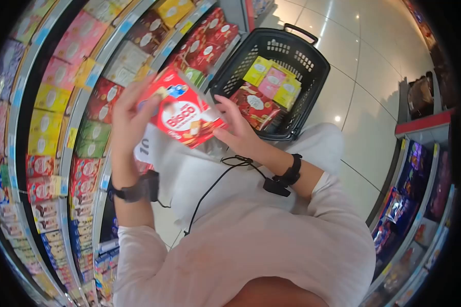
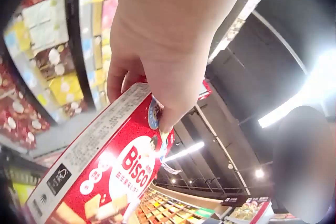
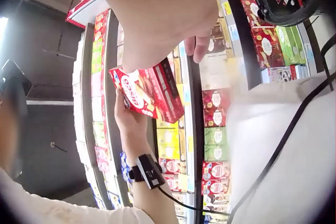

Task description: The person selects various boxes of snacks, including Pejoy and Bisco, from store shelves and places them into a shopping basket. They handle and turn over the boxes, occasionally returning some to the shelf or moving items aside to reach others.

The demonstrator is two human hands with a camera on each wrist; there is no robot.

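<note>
Left grip (image 1: pixel 130 108): pinches Bisco box (image 1: pixel 183 116)
Right grip (image 1: pixel 239 128): fingers loosely extended beside box
Box step: likely inspecting
Basket (image 1: pixel 315 84), beyond right grip: placing probably calls for release

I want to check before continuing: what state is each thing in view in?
Red Bisco box: held off the shelf, tilted; sealed or not, unclear.
Left grip: thumb and fingers holding the box.
Right grip: fingers relaxed at the box's edge; contact unclear.
Black basket: open-topped, partly filled.
Packs in the basket: lying overlapped.
Wrist devices: strapped on.
Black cable: slack, looped.
Left shelves: stocked.
</note>
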